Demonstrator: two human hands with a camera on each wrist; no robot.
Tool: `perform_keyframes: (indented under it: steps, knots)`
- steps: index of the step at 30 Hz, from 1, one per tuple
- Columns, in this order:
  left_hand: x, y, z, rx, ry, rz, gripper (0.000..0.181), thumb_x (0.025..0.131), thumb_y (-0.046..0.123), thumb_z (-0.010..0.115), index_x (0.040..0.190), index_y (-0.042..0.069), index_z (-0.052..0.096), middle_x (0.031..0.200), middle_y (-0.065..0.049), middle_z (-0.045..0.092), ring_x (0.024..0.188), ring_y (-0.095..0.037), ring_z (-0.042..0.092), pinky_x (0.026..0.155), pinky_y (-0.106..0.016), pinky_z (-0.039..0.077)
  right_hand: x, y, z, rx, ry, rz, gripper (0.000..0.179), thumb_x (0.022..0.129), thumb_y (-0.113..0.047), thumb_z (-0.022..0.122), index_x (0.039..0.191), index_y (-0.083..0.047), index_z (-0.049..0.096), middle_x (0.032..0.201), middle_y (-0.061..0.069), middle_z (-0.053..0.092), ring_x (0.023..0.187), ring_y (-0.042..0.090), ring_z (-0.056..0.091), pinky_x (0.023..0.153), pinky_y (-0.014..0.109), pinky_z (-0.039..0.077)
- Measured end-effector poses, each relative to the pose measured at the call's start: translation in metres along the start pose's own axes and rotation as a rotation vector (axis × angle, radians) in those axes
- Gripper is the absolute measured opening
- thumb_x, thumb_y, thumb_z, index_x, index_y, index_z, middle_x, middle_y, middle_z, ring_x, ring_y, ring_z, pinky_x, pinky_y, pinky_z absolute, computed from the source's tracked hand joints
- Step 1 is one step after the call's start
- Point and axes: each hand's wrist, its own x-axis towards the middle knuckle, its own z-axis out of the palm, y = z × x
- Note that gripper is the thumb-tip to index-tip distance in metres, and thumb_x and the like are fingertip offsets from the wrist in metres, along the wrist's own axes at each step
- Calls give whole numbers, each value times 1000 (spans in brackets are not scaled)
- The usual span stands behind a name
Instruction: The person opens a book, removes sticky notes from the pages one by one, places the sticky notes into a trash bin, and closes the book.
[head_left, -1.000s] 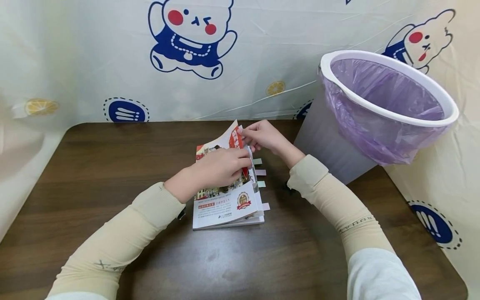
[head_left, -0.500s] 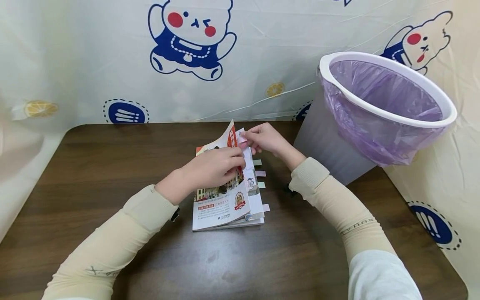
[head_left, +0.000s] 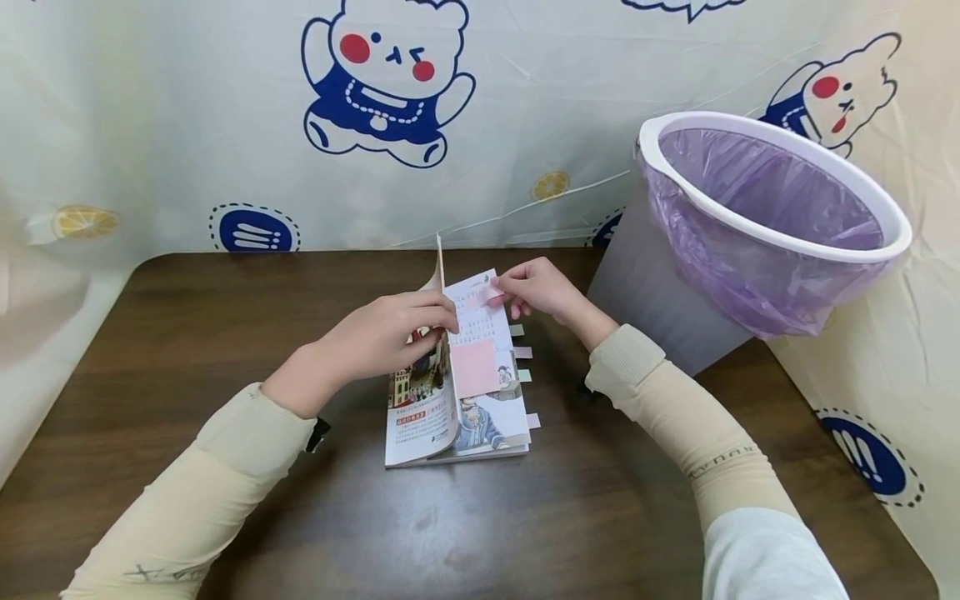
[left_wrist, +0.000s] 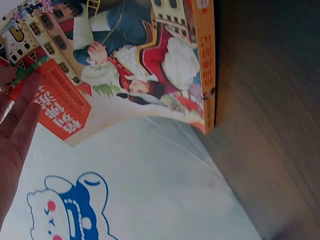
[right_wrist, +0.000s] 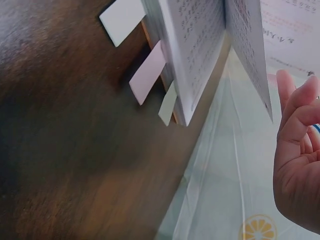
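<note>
Head: book (head_left: 480,327) at centre, part-opened; left hand (head_left: 390,333) left of centre — fingers gripping the cover (head_left: 420,417); right hand (head_left: 543,290) at the book's upper right — pinching a pink tab (head_left: 492,297). Left wrist: cover upper left, touching fingers. Right wrist: book upper centre, fingers right.

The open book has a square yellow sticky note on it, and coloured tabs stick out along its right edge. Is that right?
Not quite: the square sticky note on the open book is pink, not yellow, as the head view shows. The coloured tabs do stick out along its right edge.
</note>
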Motion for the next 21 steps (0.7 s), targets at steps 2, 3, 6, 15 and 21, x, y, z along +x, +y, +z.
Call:
perform_keyframes:
  steps: [2,3,6,15,21]
  knots:
    - [-4,-1,-3,-8,12,-14,23,88,-7,75,108,4,75,117,-8,69,103,-23,66,92,-40,56,0,3,0,-13,3,2,26,104,-20,64,114,1,76,87,12,77,54,18,57,55,24,46]
    - [-7,-1,-4,-12,19,-20,24,88,-8,74,108,4,76,117,-8,69,104,-23,66,92,-40,56,0,4,0,-18,3,4,26,104,-20,64,114,1,76,87,12,76,54,19,57,55,24,46]
    - [-14,-2,-7,-23,49,-35,26,86,-11,74,108,4,76,118,-8,69,103,-23,65,90,-40,57,0,8,0,-30,8,8,25,103,-19,65,114,0,76,87,12,76,58,25,59,57,26,49]
    - [-36,-7,-16,2,165,25,34,78,-18,78,105,3,78,112,-8,73,100,-24,69,86,-41,58,2,19,4,-52,9,28,22,101,-16,69,117,-2,76,93,12,76,78,47,63,64,32,54]
    - [-46,-11,-22,14,211,11,39,73,-22,79,103,3,79,110,-9,74,99,-25,70,92,-18,50,2,22,3,-60,10,18,23,100,-15,69,117,0,75,92,13,76,75,45,62,62,30,54]
